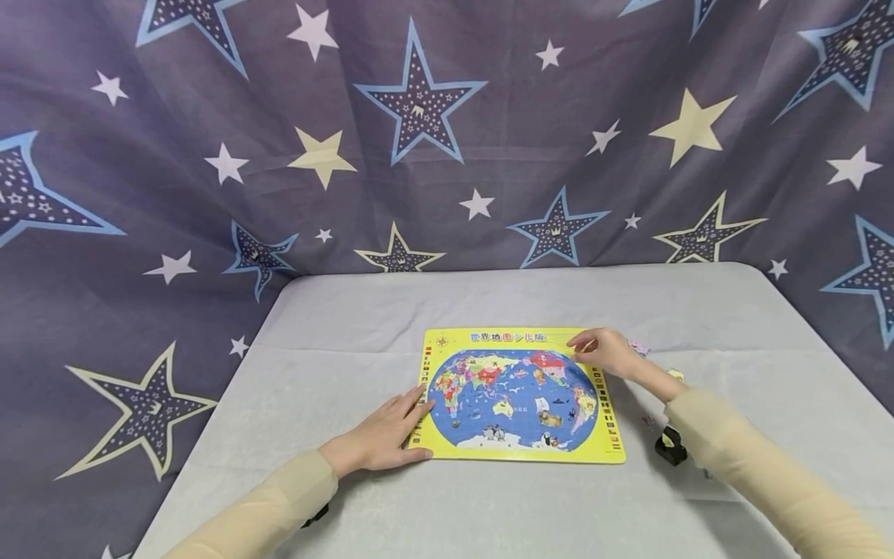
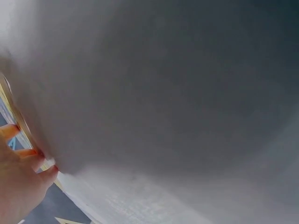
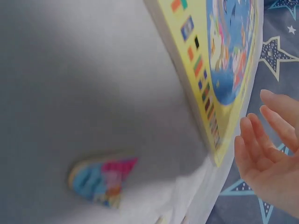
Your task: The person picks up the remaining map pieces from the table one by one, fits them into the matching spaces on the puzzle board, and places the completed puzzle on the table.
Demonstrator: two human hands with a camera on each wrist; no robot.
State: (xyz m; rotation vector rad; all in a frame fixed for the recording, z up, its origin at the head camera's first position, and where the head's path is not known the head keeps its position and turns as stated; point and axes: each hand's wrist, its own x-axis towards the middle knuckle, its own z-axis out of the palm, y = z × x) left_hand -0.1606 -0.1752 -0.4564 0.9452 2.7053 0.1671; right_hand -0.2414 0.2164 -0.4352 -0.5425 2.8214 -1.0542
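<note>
A yellow-framed world map puzzle board (image 1: 520, 456) lies flat on the table, its blue oval covered with coloured continents and animal pictures. My left hand (image 1: 382, 435) rests along the board's left edge with fingers spread. In the left wrist view, the fingertips of that hand (image 2: 21, 175) touch the board's side. Over the upper right corner is my right hand (image 1: 606, 353), fingers gently bent. The right wrist view shows nothing between the right hand's (image 3: 268, 149) fingers. Beside the board lies a loose puzzle piece (image 3: 100, 179) in blue and pink, slightly blurred.
Right of the board, a purple piece (image 1: 639, 348) and a yellowish piece (image 1: 675, 374) lie partly behind the right arm. A black wrist strap (image 1: 672, 446) hangs under the right sleeve. Pale cloth covers the table (image 1: 349, 326); a starry curtain (image 1: 447, 194) stands behind it.
</note>
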